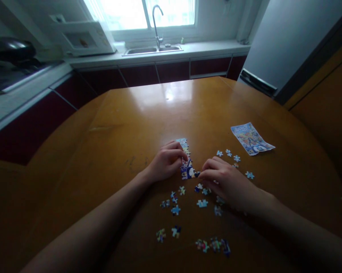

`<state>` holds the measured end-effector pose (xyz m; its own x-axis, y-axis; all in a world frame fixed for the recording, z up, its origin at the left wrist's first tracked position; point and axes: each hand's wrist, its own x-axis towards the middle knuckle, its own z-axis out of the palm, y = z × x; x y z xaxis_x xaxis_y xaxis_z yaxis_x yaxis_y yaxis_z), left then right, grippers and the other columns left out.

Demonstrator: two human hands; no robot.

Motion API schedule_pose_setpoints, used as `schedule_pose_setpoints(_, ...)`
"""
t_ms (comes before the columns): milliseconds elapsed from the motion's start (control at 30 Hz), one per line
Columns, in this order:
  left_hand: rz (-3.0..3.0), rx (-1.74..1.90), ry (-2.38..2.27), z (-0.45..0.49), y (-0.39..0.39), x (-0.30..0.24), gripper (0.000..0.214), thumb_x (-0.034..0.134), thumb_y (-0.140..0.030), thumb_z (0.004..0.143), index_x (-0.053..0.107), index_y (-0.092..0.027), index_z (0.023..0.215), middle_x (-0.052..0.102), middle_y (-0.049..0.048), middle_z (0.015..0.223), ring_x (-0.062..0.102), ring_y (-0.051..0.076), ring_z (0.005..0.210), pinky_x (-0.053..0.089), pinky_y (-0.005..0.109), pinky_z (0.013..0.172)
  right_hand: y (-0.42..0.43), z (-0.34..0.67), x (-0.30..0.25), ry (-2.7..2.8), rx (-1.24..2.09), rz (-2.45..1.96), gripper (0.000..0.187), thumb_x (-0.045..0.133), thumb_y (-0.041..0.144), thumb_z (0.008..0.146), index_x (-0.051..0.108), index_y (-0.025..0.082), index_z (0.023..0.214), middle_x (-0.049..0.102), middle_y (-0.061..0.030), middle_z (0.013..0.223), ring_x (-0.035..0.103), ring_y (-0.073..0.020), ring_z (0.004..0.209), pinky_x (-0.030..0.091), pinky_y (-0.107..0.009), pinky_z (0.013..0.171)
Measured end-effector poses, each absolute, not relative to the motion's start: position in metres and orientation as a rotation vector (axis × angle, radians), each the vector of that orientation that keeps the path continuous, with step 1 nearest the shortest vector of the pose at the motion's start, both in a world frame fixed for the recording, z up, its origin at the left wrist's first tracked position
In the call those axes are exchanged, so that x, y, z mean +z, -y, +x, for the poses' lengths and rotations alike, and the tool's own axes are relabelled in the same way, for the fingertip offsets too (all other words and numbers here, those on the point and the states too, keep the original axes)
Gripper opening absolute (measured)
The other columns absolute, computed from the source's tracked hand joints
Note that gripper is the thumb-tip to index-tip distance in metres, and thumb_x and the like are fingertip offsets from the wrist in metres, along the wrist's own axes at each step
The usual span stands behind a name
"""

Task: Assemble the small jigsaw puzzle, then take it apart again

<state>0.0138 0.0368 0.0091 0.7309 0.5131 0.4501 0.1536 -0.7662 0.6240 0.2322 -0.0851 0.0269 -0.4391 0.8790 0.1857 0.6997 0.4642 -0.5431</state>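
Observation:
A narrow joined strip of jigsaw puzzle (191, 172) lies on the wooden table, light blue at its far end and dark blue at the near end. My left hand (168, 160) rests along its left side, fingers curled and fingertips pressed onto the strip, covering part of it. At the strip's near right corner, my right hand (220, 176) pinches a small dark puzzle piece (197, 174); whether it is locked in I cannot tell. Loose pieces lie around my hands, among them a light blue piece (202, 203) and a multicoloured piece (161, 235).
A creased picture sheet (252, 139) lies right of the hands. Several loose pieces, including a blue one (249, 175), are spread near my right forearm. Beyond the table (148, 113) stand a counter with a sink (139, 50), a microwave (84, 40) and a fridge (292, 38).

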Motion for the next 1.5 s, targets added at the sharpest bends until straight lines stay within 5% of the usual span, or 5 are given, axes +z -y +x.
schedule_pose_setpoints(333,2.38,0.832,-0.531,0.013,-0.036,0.007,0.025,0.049,-0.009,0.084,0.072,-0.019,0.081,0.061,0.0036,0.08,0.055,0.018,0.083,0.049,0.036,0.079,0.091,0.222,0.027,2.139,0.479,-1.245,0.015,0.056,0.013,0.094,0.069,0.021,0.097,0.064,-0.0068,0.096,0.054,-0.021,0.09,0.047,-0.036,0.077)
schedule_pose_setpoints(767,2.365,0.865,-0.51,0.015,-0.036,0.005,0.027,0.048,-0.007,0.082,0.072,-0.019,0.08,0.059,0.0036,0.078,0.054,0.018,0.082,0.049,0.036,0.079,0.115,0.16,0.002,2.403,0.291,-1.183,0.015,0.061,0.024,0.094,0.064,0.018,0.08,0.064,-0.0067,0.089,0.052,-0.0223,0.085,0.045,-0.038,0.075)
schedule_pose_setpoints(1200,2.339,0.848,-0.473,0.013,-0.037,0.006,0.026,0.049,-0.01,0.082,0.073,-0.018,0.081,0.059,0.0035,0.079,0.053,0.018,0.081,0.046,0.033,0.075,0.104,0.182,0.025,1.901,1.0,-1.04,0.011,0.062,0.008,0.084,0.062,0.019,0.086,0.066,-0.0013,0.085,0.059,-0.0148,0.079,0.048,-0.029,0.071)
schedule_pose_setpoints(1500,2.447,0.594,-0.32,0.008,-0.035,0.01,0.031,0.052,-0.01,0.084,0.078,-0.025,0.092,0.06,0.0036,0.085,0.053,0.018,0.085,0.045,0.034,0.08,0.054,0.234,0.013,1.648,0.789,-1.366,0.011,0.064,0.021,0.091,0.072,0.022,0.099,0.071,-0.0018,0.087,0.061,-0.0152,0.075,0.046,-0.03,0.067)
